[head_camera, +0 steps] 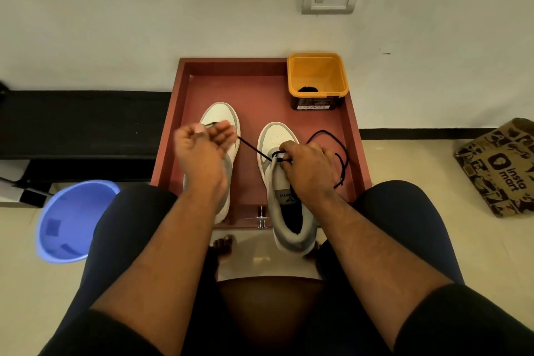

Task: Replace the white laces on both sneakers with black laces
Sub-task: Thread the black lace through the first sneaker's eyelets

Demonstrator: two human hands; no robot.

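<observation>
Two white and grey sneakers stand side by side in a red tray. My left hand hovers over the left sneaker and pinches one end of a black lace, drawn taut toward the right sneaker. My right hand grips the right sneaker's upper at the eyelets, where the lace passes through. The lace's other length loops loose on the tray to the right. No white laces show on either shoe.
A yellow tub with something black inside stands in the tray's far right corner. A blue plastic basin sits on the floor at left, a printed cardboard box at right. My knees flank the tray's near edge.
</observation>
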